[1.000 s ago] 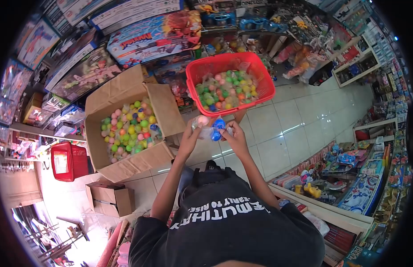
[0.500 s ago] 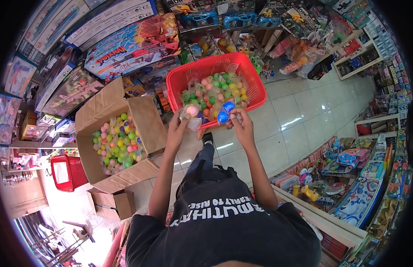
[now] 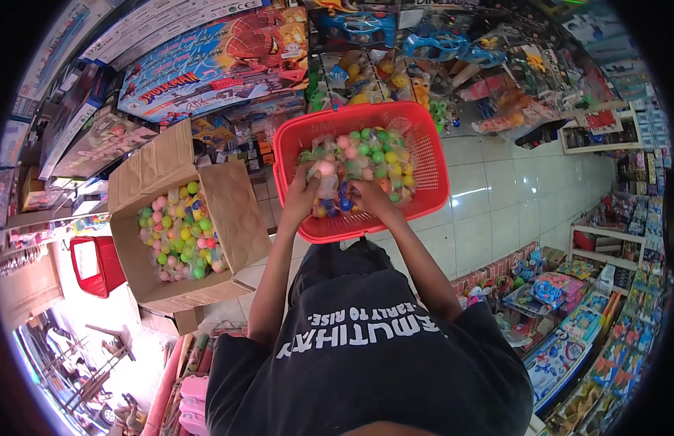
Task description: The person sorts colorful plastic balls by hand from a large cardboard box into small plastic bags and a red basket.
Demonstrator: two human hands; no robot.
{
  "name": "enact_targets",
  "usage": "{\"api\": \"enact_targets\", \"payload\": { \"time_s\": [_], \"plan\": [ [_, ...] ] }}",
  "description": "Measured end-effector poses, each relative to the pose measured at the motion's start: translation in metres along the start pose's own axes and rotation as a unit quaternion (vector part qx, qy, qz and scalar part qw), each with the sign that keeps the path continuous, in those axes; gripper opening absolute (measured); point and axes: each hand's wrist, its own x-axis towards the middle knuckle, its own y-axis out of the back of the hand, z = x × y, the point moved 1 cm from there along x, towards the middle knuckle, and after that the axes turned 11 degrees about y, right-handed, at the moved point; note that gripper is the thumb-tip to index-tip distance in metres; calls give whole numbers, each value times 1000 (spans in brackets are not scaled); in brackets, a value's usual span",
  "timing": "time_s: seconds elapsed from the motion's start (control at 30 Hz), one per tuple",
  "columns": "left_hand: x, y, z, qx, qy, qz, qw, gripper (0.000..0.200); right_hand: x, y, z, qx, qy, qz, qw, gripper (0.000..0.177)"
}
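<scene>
Both of my hands are inside the near side of a red plastic basket (image 3: 433, 156) filled with small bagged balls (image 3: 379, 156) in green, pink, yellow and orange. My left hand (image 3: 301, 198) is closed on a clear plastic bag with a pink ball (image 3: 325, 168), at the basket's left part. To its right, my right hand (image 3: 371, 200) has its fingers closed on a bag of blue balls (image 3: 345, 198), low among the other balls. The fingertips of the right hand are partly hidden.
An open cardboard box (image 3: 239, 218) holding more coloured balls stands left of the basket. Another red basket (image 3: 108, 265) is farther left. Boxed toys (image 3: 221, 65) line the shelves ahead, and toy displays (image 3: 562, 341) run along the right. Tiled floor (image 3: 489, 189) lies between.
Both hands have gone from above the basket's near rim down into it, carrying the pink and blue balls. The view has shifted, and the basket appears nearer my body.
</scene>
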Motion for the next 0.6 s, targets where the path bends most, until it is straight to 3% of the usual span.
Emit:
{"api": "enact_targets", "payload": {
  "time_s": [0.07,0.2,0.27,0.37,0.6],
  "plan": [
    [10,-3,-11,44,-29,25,998,33,8,-3,-2,-34,0,-67,997,15],
    [10,-7,11,84,19,15,996,33,8,-29,22,-27,22,-73,997,16],
    [11,-9,15,86,46,-6,995,33,9,-29,12,-114,-46,-204,971,23],
    [20,-14,-4,91,11,10,996,34,7,-22,-2,-136,-89,-272,948,30],
    [29,-19,-28,128,-3,-4,992,39,-9,-48,30,-182,-74,-334,922,35]
  ]
}}
